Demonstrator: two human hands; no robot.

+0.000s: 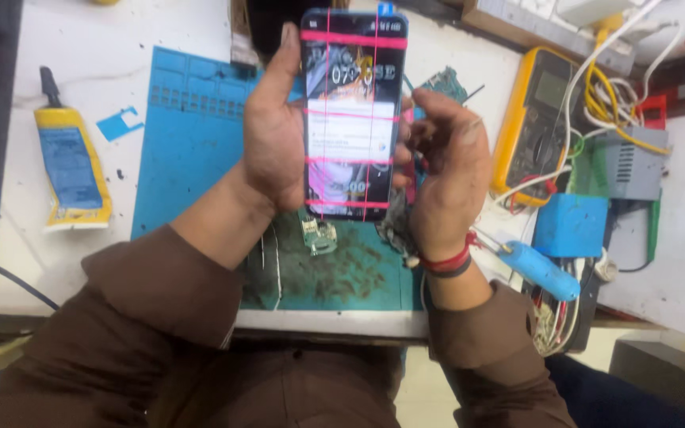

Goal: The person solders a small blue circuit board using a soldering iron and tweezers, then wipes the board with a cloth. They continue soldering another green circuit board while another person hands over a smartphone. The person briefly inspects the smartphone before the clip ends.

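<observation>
Lit smartphone [352, 115] with pink lines across its screen, held upright above blue mat [192, 143] on worktop [81, 261]; left hand [275, 139] gripping its edge, right hand [449, 170] curled against the opposite edge.

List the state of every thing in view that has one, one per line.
Phone: screen lit, crossed by pink lines, held upright over the mat.
Left hand: gripping the phone's left edge.
Right hand: fingers curled at the phone's right edge.
Glue tube: capped, lying flat.
Multimeter: lying flat, display blank.
Blue mat: flat, dirty near the front.
Circuit board: bare, lying on the mat.
</observation>
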